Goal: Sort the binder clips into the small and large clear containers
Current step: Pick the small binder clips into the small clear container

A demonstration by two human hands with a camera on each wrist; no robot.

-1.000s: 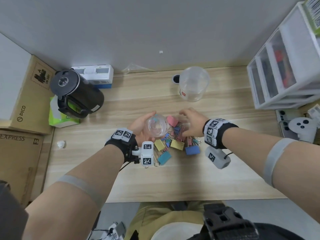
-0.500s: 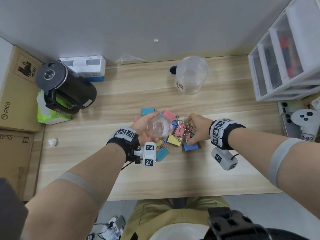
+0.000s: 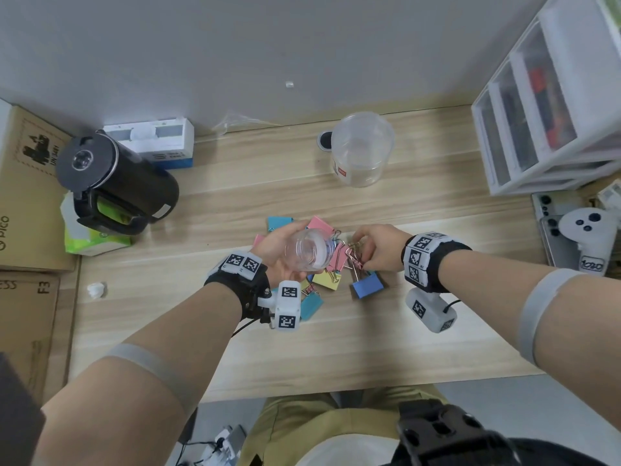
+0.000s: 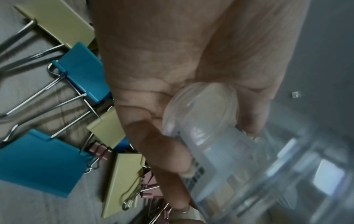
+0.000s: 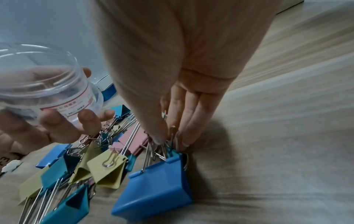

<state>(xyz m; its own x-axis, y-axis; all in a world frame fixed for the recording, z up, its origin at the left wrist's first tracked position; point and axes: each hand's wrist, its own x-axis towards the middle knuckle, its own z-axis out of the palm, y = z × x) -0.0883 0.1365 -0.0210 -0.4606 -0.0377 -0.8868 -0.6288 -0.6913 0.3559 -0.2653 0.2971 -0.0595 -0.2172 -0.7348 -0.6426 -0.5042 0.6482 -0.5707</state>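
Note:
A pile of coloured binder clips lies mid-table. My left hand grips the small clear container, tilted, mouth toward the right, just above the pile's left side; it looks empty in the left wrist view. My right hand reaches down at the pile's right side. Its thumb and fingertips pinch thin wire handles just above a large blue clip; which clip the handles belong to I cannot tell. The large clear container stands upright and empty at the back.
A black kettle and green tissue pack sit at the left, cardboard boxes beyond them. White drawers and a white controller stand at the right. Bare wood runs to the table's front edge.
My right hand went from lying flat over the pile to curling down on its right side and pinching wire handles. My left hand kept the small container, shifting slightly.

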